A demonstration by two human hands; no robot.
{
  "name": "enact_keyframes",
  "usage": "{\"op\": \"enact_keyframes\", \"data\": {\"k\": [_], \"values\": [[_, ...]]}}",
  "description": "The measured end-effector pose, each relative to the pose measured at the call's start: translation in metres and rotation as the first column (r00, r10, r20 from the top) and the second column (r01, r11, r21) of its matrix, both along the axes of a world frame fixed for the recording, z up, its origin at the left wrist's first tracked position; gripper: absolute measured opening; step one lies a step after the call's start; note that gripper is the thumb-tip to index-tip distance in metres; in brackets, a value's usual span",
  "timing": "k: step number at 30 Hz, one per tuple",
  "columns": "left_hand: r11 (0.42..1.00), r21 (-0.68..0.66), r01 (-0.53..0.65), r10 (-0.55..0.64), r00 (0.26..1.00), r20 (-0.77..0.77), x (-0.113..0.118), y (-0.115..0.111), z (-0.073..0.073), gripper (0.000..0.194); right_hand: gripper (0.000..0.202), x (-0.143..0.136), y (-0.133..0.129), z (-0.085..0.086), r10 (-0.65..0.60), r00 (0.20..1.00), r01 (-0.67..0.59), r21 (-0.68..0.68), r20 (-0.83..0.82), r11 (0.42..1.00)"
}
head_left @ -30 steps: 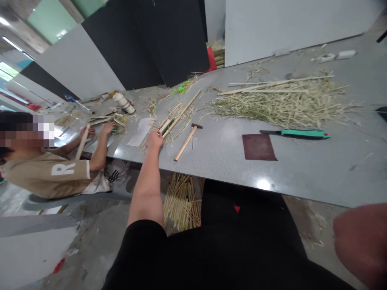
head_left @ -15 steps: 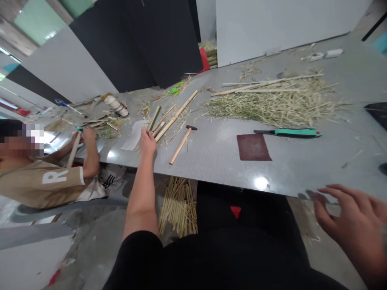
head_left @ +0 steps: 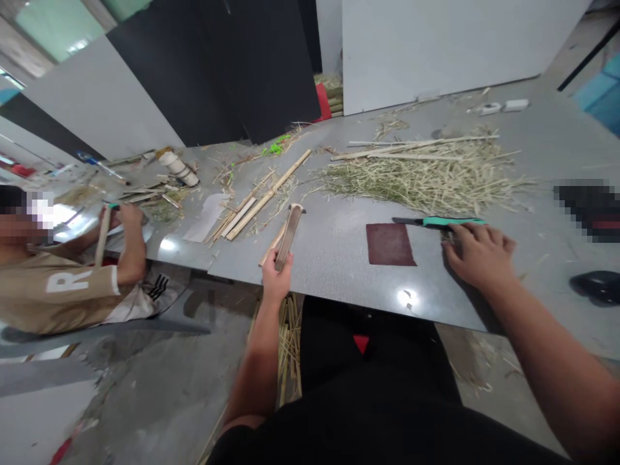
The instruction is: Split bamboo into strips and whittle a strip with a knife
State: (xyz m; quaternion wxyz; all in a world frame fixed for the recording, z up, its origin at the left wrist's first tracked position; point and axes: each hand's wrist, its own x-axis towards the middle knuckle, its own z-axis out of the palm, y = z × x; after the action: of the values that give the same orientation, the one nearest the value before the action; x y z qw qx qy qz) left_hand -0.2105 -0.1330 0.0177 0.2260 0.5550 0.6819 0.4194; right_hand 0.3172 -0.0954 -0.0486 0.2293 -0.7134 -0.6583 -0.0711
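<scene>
My left hand (head_left: 277,279) grips the near end of a short split bamboo piece (head_left: 289,234), held over the grey table's (head_left: 339,284) front edge and above a wooden-handled hammer (head_left: 272,245). My right hand (head_left: 479,255) rests palm down on the table, fingers spread, covering the handle end of a green-handled knife (head_left: 438,221). A dark red sandpaper sheet (head_left: 390,244) lies between my hands. Whether my right hand grips the knife cannot be seen.
A heap of bamboo shavings (head_left: 426,177) lies beyond the knife. Long bamboo strips (head_left: 264,197) lie to the left. A person in a tan shirt (head_left: 62,290) works at the far left. Bamboo sticks (head_left: 289,336) lie on the floor under the table.
My left hand lifted a bamboo piece from the strips at the left and drew it back toward me. My right hand came up from the lower right and landed on the knife handle.
</scene>
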Motion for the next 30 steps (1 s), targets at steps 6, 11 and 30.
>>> {"op": "enact_keyframes", "data": {"k": [6, 11, 30], "values": [[0.946, -0.061, 0.320, -0.266, 0.866, 0.423, 0.063, 0.054, 0.012, 0.056, 0.067, -0.019, -0.006, 0.021, -0.049, 0.998, 0.051, -0.072, 0.030, 0.996], [0.884, 0.122, 0.451, -0.456, 0.776, 0.436, 0.124, 0.148, 0.002, 0.046, 0.064, -0.019, -0.001, 0.021, -0.080, 0.996, 0.076, -0.103, -0.043, 0.992], [0.872, 0.111, 0.477, -0.448, 0.684, 0.576, 0.155, 0.197, -0.040, 0.059, 0.064, -0.027, 0.019, 0.026, -0.094, 0.995, 0.094, -0.019, -0.042, 0.995]]}}
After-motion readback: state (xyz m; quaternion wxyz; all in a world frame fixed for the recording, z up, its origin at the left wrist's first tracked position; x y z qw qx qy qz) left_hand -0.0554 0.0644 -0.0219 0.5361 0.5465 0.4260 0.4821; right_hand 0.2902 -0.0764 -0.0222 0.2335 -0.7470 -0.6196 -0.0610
